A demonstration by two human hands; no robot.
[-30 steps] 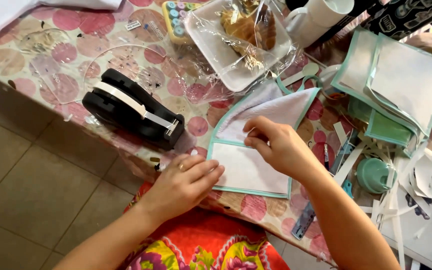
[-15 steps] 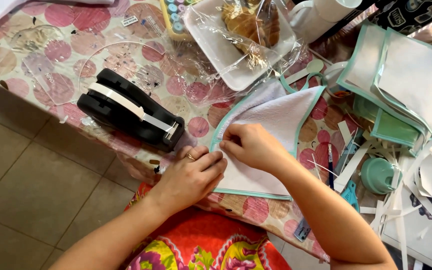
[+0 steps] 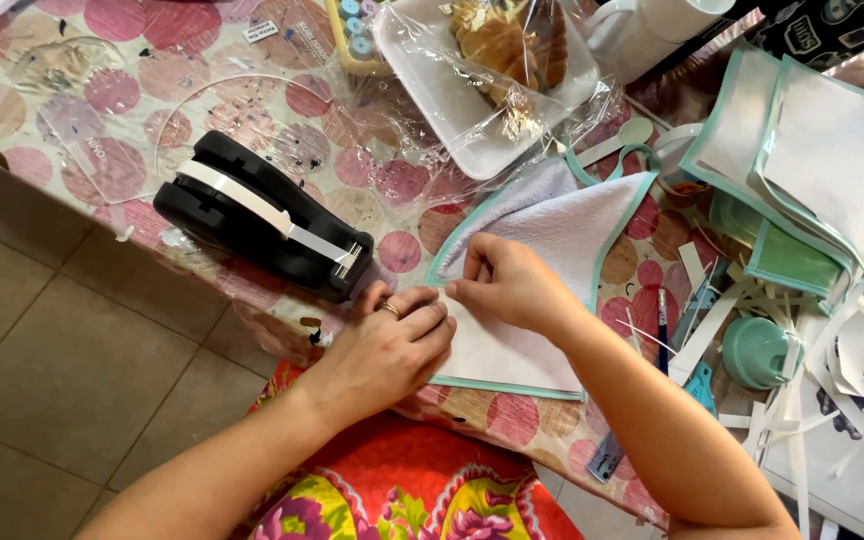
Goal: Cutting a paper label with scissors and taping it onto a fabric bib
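A white cloth bib with teal trim [image 3: 567, 235] lies folded at the near edge of the table, its lower half facing up as a smooth white panel [image 3: 502, 355]. My left hand [image 3: 387, 345] rests flat on the panel's left edge, a ring on one finger. My right hand [image 3: 512, 285] presses down on the fold beside it, fingertips almost touching the left hand's. Neither hand lifts anything. A black tape dispenser with white tape [image 3: 262, 225] stands just left of my left hand.
A white tray of wrapped pastry [image 3: 482, 75] sits at the back. A stack of more teal-trimmed bibs [image 3: 817, 160] lies at the right, with a small teal cup [image 3: 757, 352], paper strips [image 3: 802, 420] and a pen [image 3: 663, 320] nearby. Tiled floor [image 3: 62, 370] is at the left.
My right hand slid left along the bib towards the left hand, and both hands now meet at the bib's left edge. The view shifted slightly.
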